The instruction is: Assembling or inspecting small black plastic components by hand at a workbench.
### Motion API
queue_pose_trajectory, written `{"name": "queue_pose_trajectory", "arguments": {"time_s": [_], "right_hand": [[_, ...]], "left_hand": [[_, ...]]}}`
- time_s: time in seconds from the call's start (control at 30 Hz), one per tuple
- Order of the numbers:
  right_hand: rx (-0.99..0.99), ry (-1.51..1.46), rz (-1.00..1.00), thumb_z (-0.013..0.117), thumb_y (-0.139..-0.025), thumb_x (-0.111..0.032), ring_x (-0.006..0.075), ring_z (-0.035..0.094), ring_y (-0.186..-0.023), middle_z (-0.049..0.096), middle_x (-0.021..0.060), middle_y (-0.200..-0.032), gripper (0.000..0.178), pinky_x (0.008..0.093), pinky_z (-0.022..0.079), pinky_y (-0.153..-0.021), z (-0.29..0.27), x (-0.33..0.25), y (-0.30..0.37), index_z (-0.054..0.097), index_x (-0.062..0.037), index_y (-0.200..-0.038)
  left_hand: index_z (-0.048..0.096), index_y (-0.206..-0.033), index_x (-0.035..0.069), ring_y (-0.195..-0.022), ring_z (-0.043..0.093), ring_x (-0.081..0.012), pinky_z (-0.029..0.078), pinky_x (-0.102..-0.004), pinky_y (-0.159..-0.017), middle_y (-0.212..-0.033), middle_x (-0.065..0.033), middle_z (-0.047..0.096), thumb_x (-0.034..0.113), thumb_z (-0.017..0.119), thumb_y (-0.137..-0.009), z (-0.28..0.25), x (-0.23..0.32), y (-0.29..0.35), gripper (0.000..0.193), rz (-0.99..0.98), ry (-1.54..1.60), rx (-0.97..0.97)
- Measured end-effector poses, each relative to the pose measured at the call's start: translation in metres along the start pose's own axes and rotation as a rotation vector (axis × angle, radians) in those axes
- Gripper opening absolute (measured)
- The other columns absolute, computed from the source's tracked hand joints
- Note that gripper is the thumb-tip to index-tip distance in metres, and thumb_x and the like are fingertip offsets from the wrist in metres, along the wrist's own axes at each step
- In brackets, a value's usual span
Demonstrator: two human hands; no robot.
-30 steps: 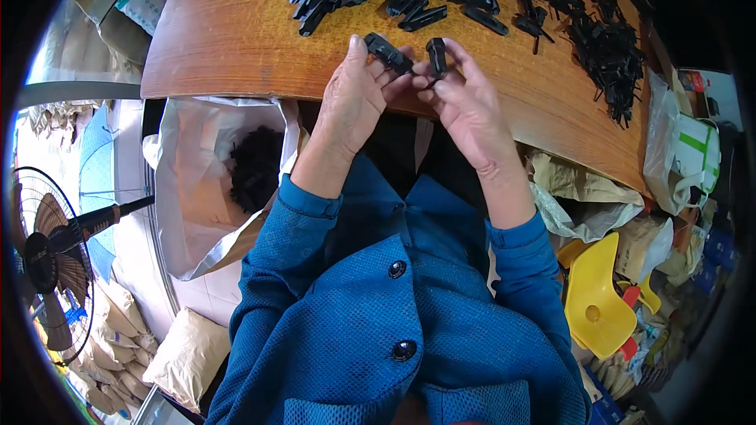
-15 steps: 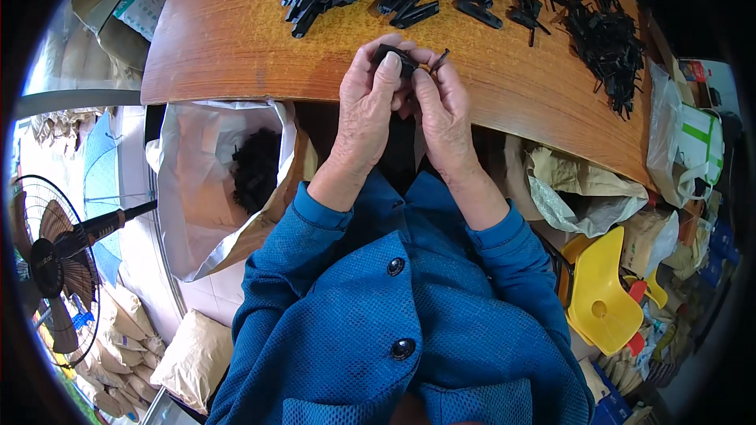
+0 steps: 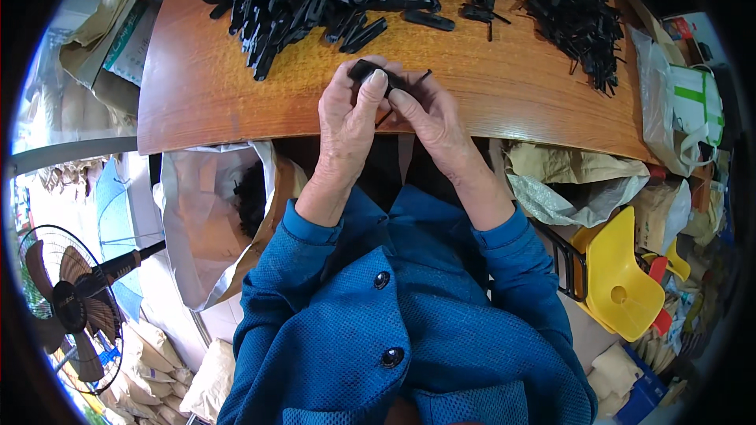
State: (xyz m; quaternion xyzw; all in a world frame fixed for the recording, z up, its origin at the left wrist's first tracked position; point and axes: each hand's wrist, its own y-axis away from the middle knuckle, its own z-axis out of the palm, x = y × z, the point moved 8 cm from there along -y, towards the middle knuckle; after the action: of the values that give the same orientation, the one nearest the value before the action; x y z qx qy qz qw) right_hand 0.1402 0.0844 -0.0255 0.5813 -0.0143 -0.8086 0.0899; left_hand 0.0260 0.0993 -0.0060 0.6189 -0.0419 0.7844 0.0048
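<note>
well, left hand: from my far-off seat i see the left hand (image 3: 346, 118) curled in front of the table's near edge, gripping a black piece (image 3: 361, 71) — thumb laid across it, fingers bent behind.

right hand: i have the right hand (image 3: 441, 122) just beside it, fingertips meeting the left's, thumb and fingers closed on a thin black part (image 3: 427, 75); one narrow end pokes up past the fingers. i cannot tell whether the two parts are joined, since the fingers hide where they meet.

black pieces: both held ones are up between the hands, near the middle of my view. beyond them, on the wooden table (image 3: 189, 86), i see a big pile of long black parts (image 3: 307, 0), with a single long part (image 3: 429, 20) at its right side.

thin parts: to the right i make out a tangled heap of thin black parts (image 3: 579, 24), and a small cluster (image 3: 482, 9) between it and the pile.

below the table: on the left i see an open white sack (image 3: 185, 228) with dark contents (image 3: 250, 201); on the right, another open sack (image 3: 547, 198), brown and silvery.

around: i see the wearer's blue jacket (image 3: 339, 299), a fan (image 3: 71, 307) at far left, a yellow chair (image 3: 618, 275) at right, and a white bag with green stripes (image 3: 693, 110) beyond the table's right end.
</note>
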Motion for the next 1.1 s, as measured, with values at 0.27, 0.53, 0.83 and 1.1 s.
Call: {"name": "queue_pose_trajectory", "arguments": {"time_s": [0.27,0.53,0.83,1.1], "right_hand": [[0.194,0.148,-0.056,0.066,-0.089,-0.026,0.0083,0.058,-0.076,0.064,0.005,-0.083,0.03,0.0229,0.048,-0.067,-0.066,-0.019,-0.008,0.059,0.0013,-0.099],[0.357,1.517,-0.749,0.067,-0.082,-0.01,0.0326,0.058,-0.089,0.056,0.0113,-0.098,0.023,0.0401,0.048,-0.072,-0.15,-0.103,-0.059,0.061,-0.0049,-0.104],[0.346,1.665,-0.855,0.071,-0.075,-0.006,0.0309,0.056,-0.088,0.056,0.009,-0.102,0.018,0.0398,0.048,-0.073,-0.148,-0.109,-0.061,0.062,-0.0029,-0.091],[0.441,1.143,-0.424,0.068,-0.081,-0.022,0.0245,0.059,-0.087,0.062,0.011,-0.093,0.023,0.034,0.046,-0.076,-0.134,-0.083,-0.044,0.062,-0.001,-0.089]], "left_hand": [[0.055,-0.106,-0.001,-0.092,0.061,-0.0179,0.048,-0.029,-0.084,-0.101,-0.0137,0.065,0.016,0.056,-0.094,0.052,-0.03,-0.027,0.021,-0.281,0.3,-0.088],[0.055,-0.106,0.003,-0.082,0.064,-0.0252,0.051,-0.0356,-0.068,-0.094,-0.0139,0.063,0.015,0.052,-0.089,0.111,-0.024,-0.11,0.021,0.247,-1.099,-0.361],[0.054,-0.103,0.001,-0.082,0.067,-0.0314,0.055,-0.0418,-0.066,-0.102,-0.0163,0.059,0.007,0.065,-0.076,0.135,-0.029,-0.121,0.03,0.455,-1.724,-0.485],[0.053,-0.102,-0.001,-0.077,0.067,-0.0288,0.055,-0.037,-0.067,-0.085,-0.0169,0.064,0.015,0.072,-0.077,0.084,-0.024,-0.092,0.035,0.232,-1.05,-0.257]]}}
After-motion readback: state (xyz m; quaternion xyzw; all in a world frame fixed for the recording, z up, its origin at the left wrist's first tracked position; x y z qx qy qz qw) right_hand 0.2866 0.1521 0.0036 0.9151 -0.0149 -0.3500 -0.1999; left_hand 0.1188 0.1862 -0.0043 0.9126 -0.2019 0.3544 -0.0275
